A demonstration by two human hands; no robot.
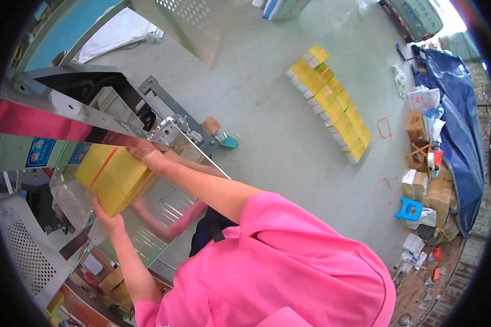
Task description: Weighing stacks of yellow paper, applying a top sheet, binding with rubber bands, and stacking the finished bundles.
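Observation:
A yellow block-shaped package with a red strap around it is between my two hands, at the metal-topped machine. My left hand is against its near lower side, thumb up along the edge. My right hand grips its far right corner, fingers curled over the top. The machine's shiny worktop lies under the package and reflects my arms. A metal arch bar with a pink reflection crosses above the package.
Rows of yellow packages stand on the grey floor to the right. A perforated metal panel is at the left. Cartons, a blue tarp and a blue stool line the right side.

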